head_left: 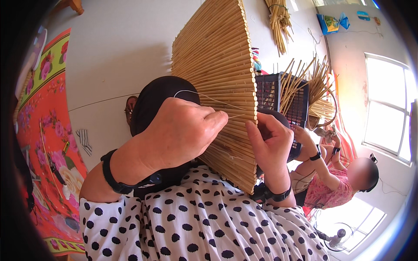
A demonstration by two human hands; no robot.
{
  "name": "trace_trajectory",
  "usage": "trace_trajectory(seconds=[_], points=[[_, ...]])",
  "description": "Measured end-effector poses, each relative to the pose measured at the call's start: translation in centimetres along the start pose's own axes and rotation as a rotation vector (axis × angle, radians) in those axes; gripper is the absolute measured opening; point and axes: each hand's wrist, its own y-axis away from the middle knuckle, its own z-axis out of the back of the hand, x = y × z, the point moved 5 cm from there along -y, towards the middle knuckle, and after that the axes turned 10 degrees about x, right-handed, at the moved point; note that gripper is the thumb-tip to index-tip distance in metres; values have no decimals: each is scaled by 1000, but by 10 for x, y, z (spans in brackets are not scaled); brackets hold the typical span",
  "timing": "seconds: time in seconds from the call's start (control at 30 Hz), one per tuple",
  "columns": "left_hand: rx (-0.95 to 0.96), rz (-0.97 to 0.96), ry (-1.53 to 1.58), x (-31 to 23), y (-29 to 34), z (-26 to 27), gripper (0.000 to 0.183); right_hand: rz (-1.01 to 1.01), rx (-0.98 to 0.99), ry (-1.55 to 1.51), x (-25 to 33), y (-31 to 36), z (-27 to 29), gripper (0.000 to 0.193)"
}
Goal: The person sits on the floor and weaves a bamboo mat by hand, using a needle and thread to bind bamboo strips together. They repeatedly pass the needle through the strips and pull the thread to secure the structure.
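A mat of thin straw-coloured stalks [217, 56], laid side by side, stands tilted over my lap with its cut ends along the right edge. My left hand [185, 130] is closed in front of the mat's face, pinching a thin pale thread [237, 116]. The thread runs from the fingertips to the mat's right edge, and a slack loop of it arcs above the hand. At that edge my right hand [275, 140] grips the mat, thumb on the near side; its other fingers are partly hidden behind.
Behind the mat stands a dark plastic crate [300, 102] holding loose stalks. A bundle of stalks [279, 21] lies on the floor beyond. To the right sits another person [331, 185], hands busy. A red floral cloth [54, 143] spreads at left; a fan [337, 239] stands lower right.
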Motion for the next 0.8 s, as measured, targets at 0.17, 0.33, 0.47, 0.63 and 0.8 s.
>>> trace_trajectory(seconds=[0.17, 0.33, 0.47, 0.63, 0.8], points=[[6, 5, 9, 3, -2, 0, 17, -11, 8, 6, 1, -2, 1, 22], [2, -4, 3, 1, -1, 2, 16, 5, 7, 18, 3, -1, 0, 22], [-7, -5, 4, 1, -1, 2, 17, 3, 6, -1, 3, -1, -1, 22], [12, -5, -11, -1, 0, 4, 17, -10, 9, -23, 4, -1, -2, 22], [53, 14, -33, -6, 1, 7, 18, -18, -7, -13, 6, 0, -4, 22]])
